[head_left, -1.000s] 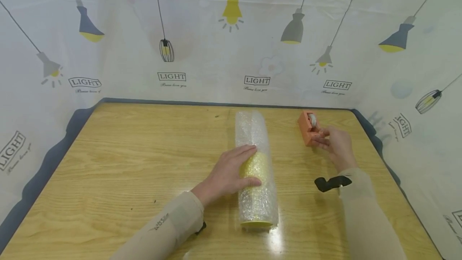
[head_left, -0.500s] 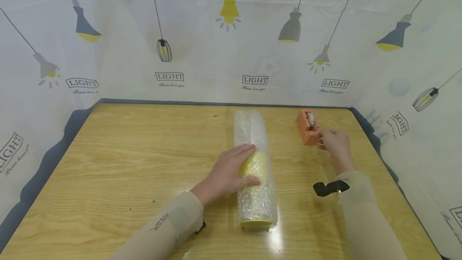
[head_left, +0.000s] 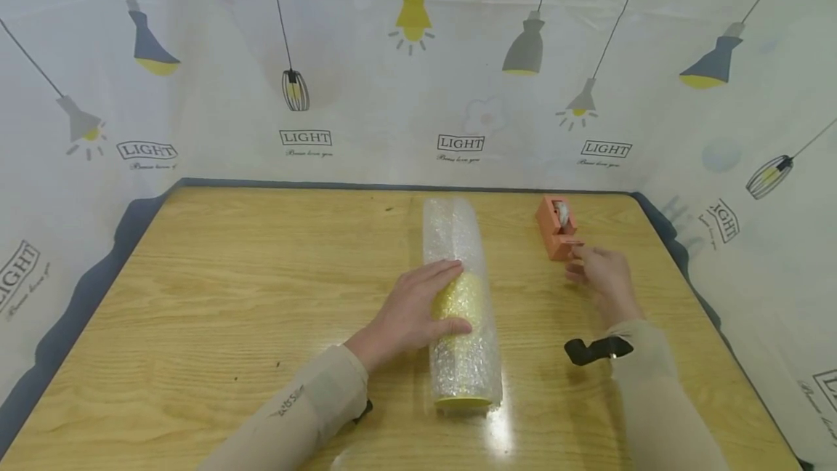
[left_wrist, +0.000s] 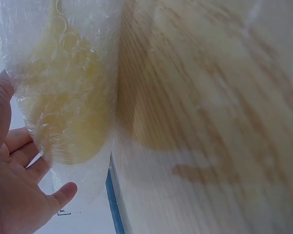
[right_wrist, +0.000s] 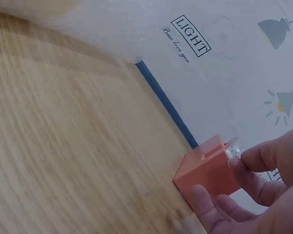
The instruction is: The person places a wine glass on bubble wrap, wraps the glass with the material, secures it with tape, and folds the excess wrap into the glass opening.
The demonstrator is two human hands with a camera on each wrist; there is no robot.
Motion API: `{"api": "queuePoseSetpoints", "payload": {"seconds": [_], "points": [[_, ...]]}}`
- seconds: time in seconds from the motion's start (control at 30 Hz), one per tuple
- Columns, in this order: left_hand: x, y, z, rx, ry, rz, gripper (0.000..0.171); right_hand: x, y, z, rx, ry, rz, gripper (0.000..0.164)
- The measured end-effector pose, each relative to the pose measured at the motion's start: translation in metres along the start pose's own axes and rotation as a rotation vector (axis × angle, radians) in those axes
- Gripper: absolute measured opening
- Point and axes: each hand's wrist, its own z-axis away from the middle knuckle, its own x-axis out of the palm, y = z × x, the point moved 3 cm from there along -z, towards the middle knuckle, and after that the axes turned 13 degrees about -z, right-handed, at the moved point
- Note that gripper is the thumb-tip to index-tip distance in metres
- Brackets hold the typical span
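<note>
A yellow object wrapped in bubble wrap (head_left: 455,235) forms a long roll lying lengthwise on the table. My left hand (head_left: 407,315) rests on its side, fingers extended over the top and thumb spread apart. The left wrist view shows the yellow object (left_wrist: 71,107) through the clear wrap. To the right stands an orange tape dispenser (head_left: 551,231) with a small tape roll (head_left: 561,214) in it. At its front end, my right hand (head_left: 608,278) pinches the end of the clear tape (right_wrist: 233,147) between thumb and index finger. The other fingers stay loosely bent beside the dispenser.
The wooden table (head_left: 248,275) has a dark blue edge along the back. A light cloth wall (head_left: 366,93) printed with lamps encloses the back and both sides. A black strap (head_left: 595,349) sits at the right wrist.
My right hand has shifted from gripping around the dispenser's front to its cutter end, drawing slightly toward me. The left hand and the wrapped roll have stayed put.
</note>
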Motion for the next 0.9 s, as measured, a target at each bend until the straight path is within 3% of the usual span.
{"api": "queuePoseSetpoints", "payload": {"seconds": [0.13, 0.3, 0.63, 0.9], "points": [[0.0, 0.0, 0.0, -0.004, -0.004, -0.001, 0.093, -0.001, 0.006, -0.001, 0.005, -0.005, -0.033, 0.042], [0.0, 0.0, 0.0, -0.006, -0.009, -0.006, 0.093, -0.003, 0.011, -0.006, -0.006, 0.014, 0.003, 0.023], [-0.001, 0.0, 0.0, -0.003, -0.012, -0.009, 0.093, -0.007, 0.014, -0.017, -0.051, 0.036, 0.138, 0.039], [-0.001, 0.0, 0.001, -0.003, -0.011, -0.005, 0.094, -0.01, 0.011, -0.026, -0.149, 0.056, 0.335, 0.029]]}}
